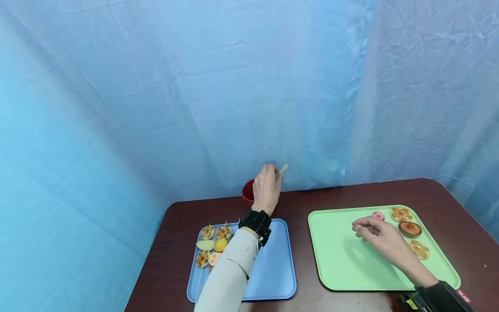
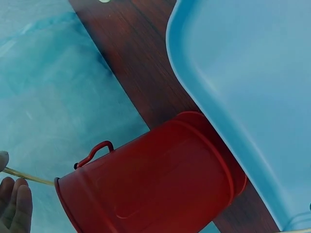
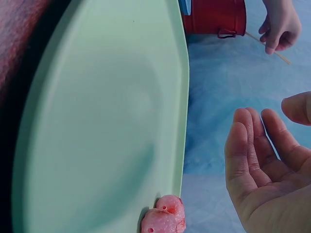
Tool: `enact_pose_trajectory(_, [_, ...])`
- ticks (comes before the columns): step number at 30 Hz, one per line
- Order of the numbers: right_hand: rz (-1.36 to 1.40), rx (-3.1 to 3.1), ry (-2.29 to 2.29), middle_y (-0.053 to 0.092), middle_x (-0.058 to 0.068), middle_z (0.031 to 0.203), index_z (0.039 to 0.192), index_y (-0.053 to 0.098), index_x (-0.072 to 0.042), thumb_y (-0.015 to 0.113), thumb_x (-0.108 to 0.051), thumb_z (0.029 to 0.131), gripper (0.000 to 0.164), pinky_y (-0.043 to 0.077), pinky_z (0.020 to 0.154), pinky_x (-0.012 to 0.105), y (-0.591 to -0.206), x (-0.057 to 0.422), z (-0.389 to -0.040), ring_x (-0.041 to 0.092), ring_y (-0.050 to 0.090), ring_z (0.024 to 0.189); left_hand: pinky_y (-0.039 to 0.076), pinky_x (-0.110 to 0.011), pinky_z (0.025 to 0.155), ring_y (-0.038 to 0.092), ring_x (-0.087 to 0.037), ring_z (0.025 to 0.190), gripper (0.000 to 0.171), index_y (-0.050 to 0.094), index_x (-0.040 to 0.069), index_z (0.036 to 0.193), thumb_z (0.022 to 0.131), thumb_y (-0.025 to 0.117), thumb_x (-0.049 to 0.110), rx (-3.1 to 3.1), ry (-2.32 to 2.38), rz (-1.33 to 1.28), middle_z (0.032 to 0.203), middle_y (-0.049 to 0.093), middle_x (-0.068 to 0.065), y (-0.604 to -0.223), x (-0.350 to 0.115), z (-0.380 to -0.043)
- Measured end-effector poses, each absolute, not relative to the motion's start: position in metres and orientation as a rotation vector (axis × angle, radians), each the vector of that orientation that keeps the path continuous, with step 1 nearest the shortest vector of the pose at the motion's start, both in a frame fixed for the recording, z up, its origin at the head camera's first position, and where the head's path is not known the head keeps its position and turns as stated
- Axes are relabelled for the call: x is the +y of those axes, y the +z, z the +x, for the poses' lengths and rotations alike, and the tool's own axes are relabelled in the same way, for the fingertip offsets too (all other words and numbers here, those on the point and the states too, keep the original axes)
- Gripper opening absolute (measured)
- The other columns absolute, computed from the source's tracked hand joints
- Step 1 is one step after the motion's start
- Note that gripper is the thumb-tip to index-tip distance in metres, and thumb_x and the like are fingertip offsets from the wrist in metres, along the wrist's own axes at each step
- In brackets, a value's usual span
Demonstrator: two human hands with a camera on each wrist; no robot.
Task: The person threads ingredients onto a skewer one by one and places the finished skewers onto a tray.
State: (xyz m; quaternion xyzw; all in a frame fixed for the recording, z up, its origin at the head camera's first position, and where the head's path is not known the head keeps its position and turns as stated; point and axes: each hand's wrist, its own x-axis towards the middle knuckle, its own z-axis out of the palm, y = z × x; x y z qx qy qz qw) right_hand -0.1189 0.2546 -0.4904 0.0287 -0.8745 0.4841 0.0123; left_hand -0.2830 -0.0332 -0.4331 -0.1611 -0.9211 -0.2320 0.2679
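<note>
My left hand point(image 1: 267, 188) pinches thin wooden skewers point(image 1: 283, 168) at the mouth of a red bucket point(image 1: 248, 193); how many it holds I cannot tell. In the left wrist view, a skewer point(image 2: 30, 176) runs from the fingers to the rim of the bucket point(image 2: 155, 179), which has a small handle on its side. My right hand point(image 1: 383, 239) hovers over a green tray point(image 1: 335, 251), fingers loosely bent with nothing between them. Near it on the tray lie a pink piece point(image 1: 378, 215), a brown mushroom-like cap point(image 1: 409, 229) and browned lotus-root-like slices point(image 1: 400, 214).
Left of the green tray sits a blue tray point(image 1: 273, 268), partly covered by my left forearm. Skewered food pieces point(image 1: 220, 245) lie on its left side, with a bare stick end point(image 1: 199, 281) pointing forward. A blue curtain point(image 1: 234, 95) hangs behind the dark wooden table point(image 1: 163, 260).
</note>
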Motion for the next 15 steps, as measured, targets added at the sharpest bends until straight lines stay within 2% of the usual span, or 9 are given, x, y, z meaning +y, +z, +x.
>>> enact_pose_trajectory(7, [0.084, -2.725, 1.523, 0.074, 0.016, 0.113, 0.125, 0.068, -0.001, 0.059, -0.028, 0.106, 0.035, 0.059, 0.076, 0.034, -0.4900, 0.2541, -0.1199, 0.022, 0.074, 0.091, 0.054, -0.027, 0.064, 0.065, -0.018, 0.076, 0.009, 0.069, 0.008, 0.099, 0.097, 0.074, 0.015, -2.481, -0.604, -0.429, 0.087, 0.064, -0.004, -0.4340, -0.0348, -0.2829])
enact_pose_trajectory(15, [0.079, -2.737, 1.525, 0.073, 0.016, 0.114, 0.126, 0.068, -0.001, 0.059, -0.030, 0.106, 0.036, 0.059, 0.076, 0.034, -0.4912, 0.2544, -0.1207, 0.023, 0.074, 0.092, 0.053, -0.029, 0.063, 0.064, -0.016, 0.075, 0.007, 0.071, 0.011, 0.101, 0.098, 0.073, 0.017, -2.436, -0.644, -0.447, 0.089, 0.066, -0.002, -0.4307, -0.0431, -0.2740])
